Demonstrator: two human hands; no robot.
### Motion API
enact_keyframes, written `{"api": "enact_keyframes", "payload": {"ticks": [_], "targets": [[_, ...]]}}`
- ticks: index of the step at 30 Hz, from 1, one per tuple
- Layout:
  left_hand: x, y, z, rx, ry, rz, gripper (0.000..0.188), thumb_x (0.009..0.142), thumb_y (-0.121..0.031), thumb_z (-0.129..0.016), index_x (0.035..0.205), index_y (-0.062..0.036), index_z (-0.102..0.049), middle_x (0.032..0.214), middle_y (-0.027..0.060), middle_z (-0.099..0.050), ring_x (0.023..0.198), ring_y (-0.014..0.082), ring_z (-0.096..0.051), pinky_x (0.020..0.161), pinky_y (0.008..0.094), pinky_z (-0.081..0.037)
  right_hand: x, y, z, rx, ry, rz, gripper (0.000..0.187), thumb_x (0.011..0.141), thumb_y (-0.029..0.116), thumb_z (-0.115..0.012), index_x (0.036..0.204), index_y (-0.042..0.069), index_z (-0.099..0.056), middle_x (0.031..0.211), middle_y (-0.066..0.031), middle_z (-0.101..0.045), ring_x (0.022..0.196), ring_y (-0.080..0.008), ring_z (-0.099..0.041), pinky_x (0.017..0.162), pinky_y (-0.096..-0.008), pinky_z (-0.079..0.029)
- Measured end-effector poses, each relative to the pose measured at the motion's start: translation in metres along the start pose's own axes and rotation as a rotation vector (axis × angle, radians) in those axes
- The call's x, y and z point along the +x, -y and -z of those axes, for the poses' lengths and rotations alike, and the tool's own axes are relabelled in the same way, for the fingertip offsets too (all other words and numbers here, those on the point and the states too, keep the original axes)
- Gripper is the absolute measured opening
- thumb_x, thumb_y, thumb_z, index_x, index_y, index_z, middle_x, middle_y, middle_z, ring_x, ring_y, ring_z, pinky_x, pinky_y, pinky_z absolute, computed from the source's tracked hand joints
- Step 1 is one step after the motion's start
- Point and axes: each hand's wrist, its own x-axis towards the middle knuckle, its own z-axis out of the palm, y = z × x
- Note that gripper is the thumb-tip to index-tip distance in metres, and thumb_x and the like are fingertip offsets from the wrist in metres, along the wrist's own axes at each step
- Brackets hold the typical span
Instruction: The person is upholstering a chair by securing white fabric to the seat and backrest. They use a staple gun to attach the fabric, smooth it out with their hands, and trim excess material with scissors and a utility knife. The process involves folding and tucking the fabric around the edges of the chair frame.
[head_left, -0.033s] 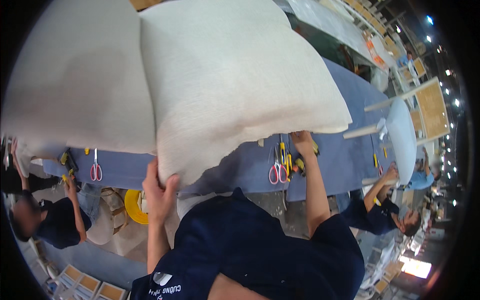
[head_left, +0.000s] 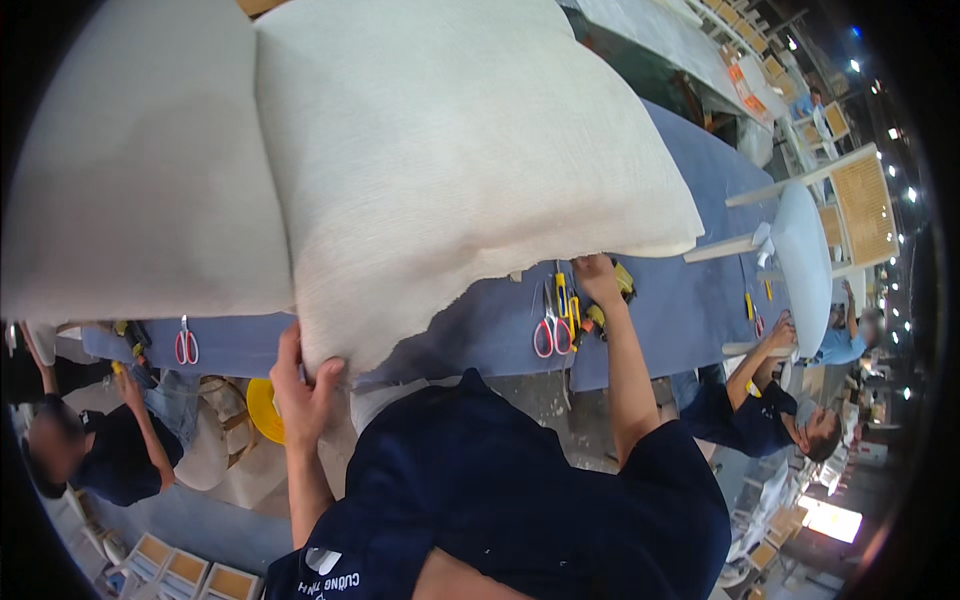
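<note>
A large sheet of off-white upholstery fabric (head_left: pixel 450 150) bulges in front of me, its near edge ragged. My left hand (head_left: pixel 308 380) grips its near left corner, thumb on top and fingers partly out of sight underneath. At the near edge to the right, my right hand (head_left: pixel 597 277) is closed on the fabric, though its fingertips are hidden. Close beside that hand lie red-handled scissors (head_left: pixel 552 336), a yellow cutter (head_left: pixel 563 296) and a black-and-yellow tool (head_left: pixel 596 320). Another pale padded panel (head_left: pixel 140 180) adjoins the fabric on the left.
A blue-grey cloth covers the table (head_left: pixel 660 310). At the right, a person (head_left: pixel 760 415) handles a chair with a pale seat (head_left: pixel 803 270). Another person (head_left: pixel 125 440) works at the left, near a second pair of scissors (head_left: pixel 186 343). A yellow roll (head_left: pixel 264 410) lies below the table edge.
The fabric's near left corner and my left hand sit slightly further left. My right hand has shifted a little up and left, and both hands keep their hold.
</note>
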Motion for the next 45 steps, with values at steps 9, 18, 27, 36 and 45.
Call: {"api": "enact_keyframes", "payload": {"ticks": [9, 18, 27, 36, 45], "targets": [[0.003, -0.004, 0.022, 0.382, -0.146, -0.185, 0.061, 0.099, -0.055, -0.057, 0.104, 0.0048, -0.070, 0.076, 0.0124, -0.064, 0.074, 0.0278, -0.058, 0.069, 0.0365, -0.045, -0.060, -0.070, -0.084, -0.252, 0.378, -0.417, 0.039, 0.091, 0.045, -0.065, 0.090, 0.007, -0.076, 0.090, -0.0202, -0.075, 0.092, -0.0409, -0.073, 0.084, -0.0502, -0.058], [0.085, -0.114, -0.013, -0.812, 0.689, -0.679, 0.030, 0.100, -0.033, -0.065, 0.085, -0.0089, -0.074, 0.072, 0.0067, -0.070, 0.064, 0.0147, -0.061, 0.055, 0.0274, -0.044, -0.098, -0.079, -0.102, -0.239, 0.339, -0.526, 0.043, 0.089, 0.053, -0.067, 0.097, 0.012, -0.079, 0.096, -0.0174, -0.076, 0.097, -0.0379, -0.074, 0.089, -0.0487, -0.058], [0.045, -0.213, -0.121, -0.990, 0.779, -0.668, 0.024, 0.104, -0.021, -0.058, 0.105, -0.0069, -0.078, 0.105, 0.0093, -0.075, 0.080, 0.0204, -0.068, 0.064, 0.0291, -0.052, -0.142, -0.108, -0.098, -0.236, 0.034, -0.800, 0.052, 0.089, 0.040, -0.067, 0.133, 0.014, -0.058, 0.124, -0.0227, -0.066, 0.117, -0.0424, -0.064, 0.095, -0.0544, -0.053], [0.040, -0.225, -0.089, -0.373, 0.573, -0.937, 0.018, 0.089, -0.028, -0.067, 0.093, -0.0179, -0.081, 0.085, 0.0000, -0.076, 0.065, 0.0137, -0.061, 0.058, 0.0269, -0.042, -0.113, -0.056, -0.118, -0.267, -0.395, -0.436, 0.039, 0.090, 0.023, -0.068, 0.128, 0.017, -0.065, 0.126, -0.0134, -0.061, 0.113, -0.0360, -0.059, 0.090, -0.0541, -0.051], [0.051, -0.136, 0.016, -0.177, 0.092, -1.042, 0.029, 0.102, -0.025, -0.056, 0.126, -0.0099, -0.062, 0.105, 0.0092, -0.064, 0.094, 0.0214, -0.056, 0.074, 0.0324, -0.041, -0.028, -0.049, -0.135, -0.315, -0.149, -0.351, 0.014, 0.087, 0.022, -0.073, 0.100, 0.020, -0.078, 0.104, -0.0043, -0.065, 0.111, -0.0282, -0.061, 0.089, -0.0465, -0.051]]}}
